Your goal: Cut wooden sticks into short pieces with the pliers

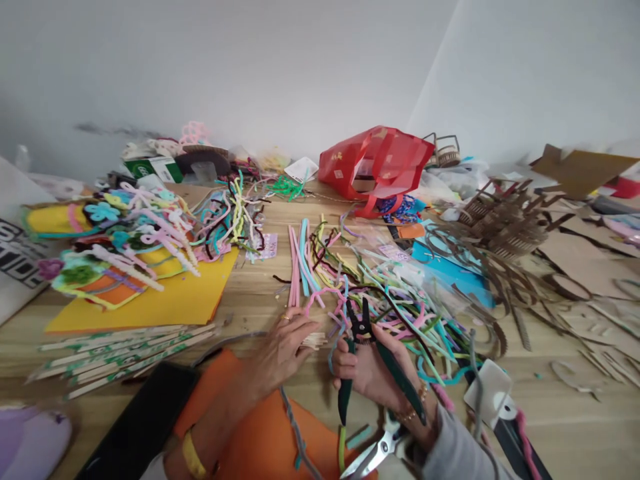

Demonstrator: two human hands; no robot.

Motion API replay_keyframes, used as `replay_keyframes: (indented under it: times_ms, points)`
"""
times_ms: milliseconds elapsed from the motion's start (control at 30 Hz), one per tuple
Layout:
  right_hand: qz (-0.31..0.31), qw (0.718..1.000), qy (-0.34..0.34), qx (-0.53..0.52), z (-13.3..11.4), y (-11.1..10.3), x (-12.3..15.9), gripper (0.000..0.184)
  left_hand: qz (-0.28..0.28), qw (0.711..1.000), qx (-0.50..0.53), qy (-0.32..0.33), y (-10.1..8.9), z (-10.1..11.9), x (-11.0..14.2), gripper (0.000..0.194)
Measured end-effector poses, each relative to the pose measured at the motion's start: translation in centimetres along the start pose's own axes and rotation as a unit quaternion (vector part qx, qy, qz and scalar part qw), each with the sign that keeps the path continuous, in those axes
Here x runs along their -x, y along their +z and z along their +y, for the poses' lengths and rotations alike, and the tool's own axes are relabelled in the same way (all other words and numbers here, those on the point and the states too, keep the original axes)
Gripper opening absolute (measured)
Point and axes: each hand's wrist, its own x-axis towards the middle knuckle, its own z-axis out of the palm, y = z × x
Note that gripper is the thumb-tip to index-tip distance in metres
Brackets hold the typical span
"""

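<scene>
My right hand [375,381] is closed around wire strippers [361,328] with dark green handles, their jaws parted and pointing away from me. My left hand [287,343] lies low over the wood-grain table, its bent fingers closed over a bunch of short pale sticks [314,341]. Just beyond the left fingers are pink pipe cleaners [293,267] and light blue ones [303,253]. A large tangled heap of colourful pipe cleaners [400,300] spreads past the strippers. Scissors [375,453] lie below my right wrist. Under my left forearm is an orange sheet [265,433].
Pipe-cleaner flowers [125,227] sit on yellow sheets [150,303] at left, with paper-wrapped sticks [120,353] and a black phone-like slab [145,417] nearer. A red bag [345,160] stands at the back. Brown woven baskets [515,227] and cardboard strips occupy the right.
</scene>
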Motion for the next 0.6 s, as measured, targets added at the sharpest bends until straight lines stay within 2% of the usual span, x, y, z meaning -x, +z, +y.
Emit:
replay_keyframes:
  times_ms: [167,300,367,433,467,500,600]
  points:
    - [-0.005,1.000,-0.010,-0.007,0.0,0.1,0.1,0.050,0.013,1.000,-0.002,0.012,0.0,-0.2,0.5,0.041]
    - [0.001,1.000,-0.013,-0.009,0.1,0.2,0.1,0.048,0.047,0.998,0.001,0.033,-0.3,-0.5,1.0,0.042]
    - [0.004,1.000,-0.015,-0.009,0.1,0.2,0.1,0.048,0.069,0.997,0.014,0.018,-0.6,-0.4,1.2,0.036]
    - [0.002,1.000,-0.023,-0.007,0.1,0.4,0.1,0.048,0.087,0.995,0.042,-0.016,-1.1,0.3,1.3,0.018]
    - [0.001,1.000,-0.030,-0.004,0.2,0.5,0.1,0.048,0.084,0.994,0.062,-0.040,-1.4,0.8,1.3,0.008]
    - [0.000,0.999,-0.038,-0.002,0.2,0.6,0.1,0.049,0.071,0.992,0.085,-0.067,-1.6,1.4,1.3,0.011]
    - [-0.003,0.998,-0.066,0.008,0.2,0.9,0.1,0.049,-0.026,0.976,0.169,-0.137,-2.0,3.7,1.3,0.031]
